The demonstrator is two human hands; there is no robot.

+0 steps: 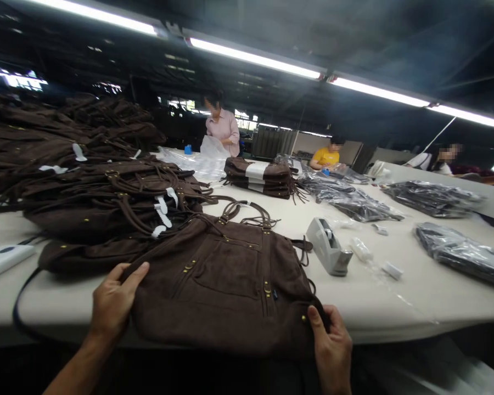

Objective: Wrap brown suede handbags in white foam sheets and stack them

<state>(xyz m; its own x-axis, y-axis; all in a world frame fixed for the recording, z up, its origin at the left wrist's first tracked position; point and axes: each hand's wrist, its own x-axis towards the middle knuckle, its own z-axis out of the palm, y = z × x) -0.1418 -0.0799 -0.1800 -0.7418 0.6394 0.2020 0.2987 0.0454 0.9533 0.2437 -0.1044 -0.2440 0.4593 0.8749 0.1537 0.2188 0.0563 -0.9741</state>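
Observation:
A dark brown handbag (226, 274) with brass studs and buckles lies at the table's front edge, its bottom toward me and its looped handles pointing away. My left hand (114, 299) grips the bag's left side, thumb on top and fingers curled underneath. On the right, my right hand (330, 334) pinches the lower right corner between thumb and fingers. The bag's front pocket and a zipped strap face up. Its underside is hidden. Just beyond its right side stands a grey tape dispenser (328, 247).
Brown bags with white tags form a large pile (107, 203) at left. A banded bag stack (260, 176) sits farther back. Plastic-wrapped bags (465, 255) lie at right, near small white packets (392, 270). A white device (8, 260) rests at far left. Several people work behind.

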